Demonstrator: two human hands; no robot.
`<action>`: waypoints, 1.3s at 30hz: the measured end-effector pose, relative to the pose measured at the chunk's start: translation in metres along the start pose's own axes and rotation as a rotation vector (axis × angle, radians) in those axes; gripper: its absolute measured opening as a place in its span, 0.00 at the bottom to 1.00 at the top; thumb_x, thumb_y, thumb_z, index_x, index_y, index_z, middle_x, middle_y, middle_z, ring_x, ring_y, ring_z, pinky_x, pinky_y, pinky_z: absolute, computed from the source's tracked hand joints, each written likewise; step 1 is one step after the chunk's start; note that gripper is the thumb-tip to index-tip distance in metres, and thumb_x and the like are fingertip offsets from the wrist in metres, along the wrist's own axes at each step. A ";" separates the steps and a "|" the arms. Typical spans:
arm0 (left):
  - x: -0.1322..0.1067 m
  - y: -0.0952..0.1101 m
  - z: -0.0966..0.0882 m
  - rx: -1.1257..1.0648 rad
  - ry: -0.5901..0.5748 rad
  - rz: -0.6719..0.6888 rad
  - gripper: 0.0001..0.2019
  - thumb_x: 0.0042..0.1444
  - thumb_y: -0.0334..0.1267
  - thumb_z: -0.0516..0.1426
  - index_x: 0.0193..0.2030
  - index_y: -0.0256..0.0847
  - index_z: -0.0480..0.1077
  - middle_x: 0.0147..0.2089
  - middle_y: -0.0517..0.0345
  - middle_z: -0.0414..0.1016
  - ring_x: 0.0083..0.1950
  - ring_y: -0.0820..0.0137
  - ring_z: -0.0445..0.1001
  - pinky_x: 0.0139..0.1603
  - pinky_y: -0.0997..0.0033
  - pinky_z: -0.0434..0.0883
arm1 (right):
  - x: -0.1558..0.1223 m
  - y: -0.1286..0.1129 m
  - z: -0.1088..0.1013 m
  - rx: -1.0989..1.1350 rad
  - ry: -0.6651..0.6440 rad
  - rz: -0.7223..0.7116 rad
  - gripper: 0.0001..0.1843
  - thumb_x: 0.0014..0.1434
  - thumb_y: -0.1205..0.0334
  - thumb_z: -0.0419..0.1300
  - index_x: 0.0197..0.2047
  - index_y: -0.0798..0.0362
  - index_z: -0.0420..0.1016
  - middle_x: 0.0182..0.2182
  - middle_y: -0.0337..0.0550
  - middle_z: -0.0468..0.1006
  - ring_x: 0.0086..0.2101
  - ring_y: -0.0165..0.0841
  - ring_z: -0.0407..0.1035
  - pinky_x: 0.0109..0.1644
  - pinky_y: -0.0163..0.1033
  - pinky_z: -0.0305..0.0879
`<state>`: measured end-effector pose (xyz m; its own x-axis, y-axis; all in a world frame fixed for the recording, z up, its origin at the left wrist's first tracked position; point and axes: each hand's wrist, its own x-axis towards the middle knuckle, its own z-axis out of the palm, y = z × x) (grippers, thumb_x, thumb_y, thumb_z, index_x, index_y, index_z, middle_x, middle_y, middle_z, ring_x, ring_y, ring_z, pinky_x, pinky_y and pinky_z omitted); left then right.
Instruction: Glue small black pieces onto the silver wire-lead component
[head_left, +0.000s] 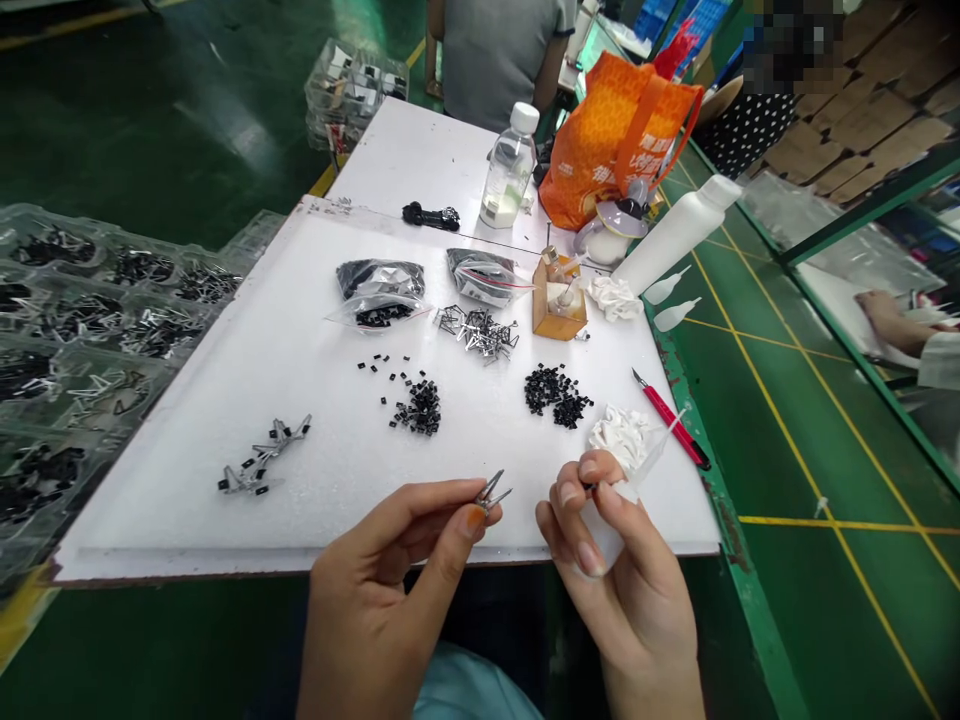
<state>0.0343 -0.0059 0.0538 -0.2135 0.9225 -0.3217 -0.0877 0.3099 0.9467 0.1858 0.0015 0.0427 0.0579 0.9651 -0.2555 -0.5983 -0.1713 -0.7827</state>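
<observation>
My left hand [397,580] pinches a small V-shaped metal clip [492,492] between thumb and forefinger, at the near edge of the white board [225,380]. My right hand [622,560] is closed around a small clear squeeze bottle [645,460] with a long nozzle pointing up and right; a tiny black piece shows at its fingertips. Just beyond my right hand lies a crumpled white tissue [621,434]. Two heaps of small black parts [420,405] [556,393] and a pile of metal clips [478,330] lie further out. Several finished clips [262,460] rest at the left.
A red craft knife [671,420] lies at the board's right edge. Bags of parts [379,290], an orange box [559,300], a water bottle [508,170], a white bottle [675,235] and an orange bag [615,140] stand at the back. Clear trays [82,330] fill the left. Another person sits beyond the table.
</observation>
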 end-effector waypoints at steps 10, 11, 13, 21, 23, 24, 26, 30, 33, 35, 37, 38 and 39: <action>-0.002 0.004 0.005 -0.033 -0.042 -0.029 0.03 0.55 0.41 0.67 0.35 0.52 0.84 0.32 0.65 0.87 0.35 0.70 0.85 0.39 0.80 0.80 | -0.004 0.005 0.000 -0.027 0.109 -0.035 0.03 0.60 0.58 0.72 0.38 0.45 0.85 0.25 0.37 0.81 0.19 0.19 0.63 0.29 0.26 0.65; -0.002 0.005 0.005 -0.038 -0.045 -0.031 0.03 0.55 0.40 0.67 0.35 0.52 0.84 0.32 0.65 0.87 0.35 0.71 0.85 0.38 0.80 0.80 | -0.004 0.005 -0.001 -0.032 0.112 -0.029 0.03 0.59 0.57 0.72 0.38 0.44 0.85 0.27 0.39 0.83 0.19 0.19 0.64 0.29 0.26 0.65; -0.002 0.005 0.006 -0.048 -0.047 -0.033 0.03 0.55 0.39 0.66 0.35 0.52 0.84 0.32 0.66 0.87 0.34 0.72 0.85 0.38 0.82 0.79 | -0.005 0.006 -0.002 -0.032 0.102 -0.019 0.04 0.59 0.58 0.73 0.38 0.44 0.85 0.29 0.40 0.85 0.19 0.19 0.65 0.29 0.26 0.65; 0.000 0.002 0.006 -0.054 -0.089 0.027 0.05 0.56 0.36 0.66 0.35 0.52 0.84 0.32 0.66 0.87 0.35 0.72 0.86 0.38 0.83 0.79 | -0.004 0.007 0.000 -0.047 0.152 -0.048 0.04 0.58 0.59 0.73 0.35 0.48 0.84 0.32 0.38 0.81 0.22 0.18 0.63 0.30 0.26 0.66; 0.001 0.001 0.004 -0.044 -0.125 0.063 0.06 0.57 0.35 0.66 0.36 0.53 0.84 0.33 0.66 0.87 0.35 0.72 0.86 0.37 0.83 0.79 | -0.005 0.007 0.001 -0.070 0.162 -0.074 0.05 0.57 0.59 0.73 0.35 0.48 0.84 0.29 0.37 0.79 0.21 0.17 0.62 0.30 0.25 0.64; 0.000 0.000 0.003 -0.038 -0.136 0.078 0.07 0.57 0.34 0.66 0.36 0.53 0.84 0.33 0.67 0.87 0.35 0.72 0.86 0.37 0.83 0.79 | -0.006 0.008 0.001 -0.084 0.165 -0.094 0.05 0.57 0.59 0.73 0.36 0.48 0.84 0.27 0.36 0.78 0.20 0.17 0.61 0.30 0.25 0.64; -0.001 -0.001 0.003 -0.034 -0.143 0.096 0.08 0.57 0.33 0.66 0.36 0.54 0.84 0.33 0.68 0.87 0.35 0.72 0.86 0.37 0.84 0.79 | -0.006 0.010 0.002 -0.104 0.169 -0.136 0.05 0.57 0.58 0.73 0.36 0.48 0.84 0.23 0.34 0.75 0.19 0.18 0.61 0.30 0.25 0.64; -0.002 -0.001 0.004 -0.056 -0.121 0.097 0.08 0.57 0.33 0.66 0.35 0.54 0.84 0.33 0.68 0.87 0.35 0.73 0.86 0.37 0.85 0.79 | -0.007 0.013 0.005 -0.076 0.150 -0.147 0.04 0.57 0.60 0.73 0.35 0.47 0.83 0.23 0.33 0.75 0.19 0.18 0.63 0.29 0.25 0.65; 0.000 -0.001 0.006 -0.046 -0.138 0.102 0.08 0.57 0.33 0.66 0.36 0.54 0.84 0.34 0.69 0.87 0.36 0.73 0.86 0.38 0.85 0.79 | -0.008 0.013 0.006 -0.013 0.128 -0.085 0.03 0.58 0.62 0.72 0.35 0.48 0.82 0.28 0.35 0.78 0.21 0.18 0.64 0.30 0.25 0.66; 0.001 -0.001 0.006 -0.051 -0.137 0.102 0.08 0.57 0.33 0.65 0.35 0.54 0.84 0.34 0.69 0.87 0.37 0.73 0.86 0.39 0.85 0.79 | -0.009 0.011 0.005 0.020 0.111 -0.047 0.02 0.58 0.62 0.71 0.35 0.48 0.82 0.28 0.35 0.78 0.21 0.19 0.65 0.31 0.25 0.67; 0.001 -0.002 0.006 -0.063 -0.120 0.097 0.08 0.57 0.33 0.65 0.35 0.53 0.84 0.34 0.68 0.87 0.37 0.72 0.86 0.39 0.84 0.79 | -0.009 0.010 0.005 0.042 0.109 -0.029 0.03 0.58 0.62 0.71 0.35 0.49 0.82 0.29 0.36 0.78 0.22 0.19 0.65 0.31 0.26 0.67; 0.000 -0.002 0.006 -0.062 -0.121 0.097 0.08 0.57 0.33 0.65 0.36 0.53 0.84 0.34 0.68 0.87 0.37 0.72 0.86 0.40 0.84 0.79 | -0.009 0.010 0.005 0.043 0.119 -0.027 0.03 0.57 0.62 0.71 0.35 0.49 0.82 0.29 0.36 0.77 0.22 0.19 0.65 0.31 0.26 0.68; 0.000 -0.002 0.006 -0.057 -0.124 0.099 0.08 0.57 0.33 0.65 0.36 0.53 0.84 0.34 0.68 0.87 0.37 0.72 0.86 0.39 0.83 0.79 | -0.009 0.010 0.005 0.037 0.132 -0.031 0.03 0.57 0.61 0.72 0.35 0.49 0.82 0.29 0.36 0.77 0.22 0.19 0.65 0.31 0.26 0.68</action>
<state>0.0399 -0.0056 0.0518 -0.1022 0.9703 -0.2194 -0.1279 0.2059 0.9702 0.1753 -0.0077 0.0398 0.1801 0.9350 -0.3055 -0.6235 -0.1317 -0.7707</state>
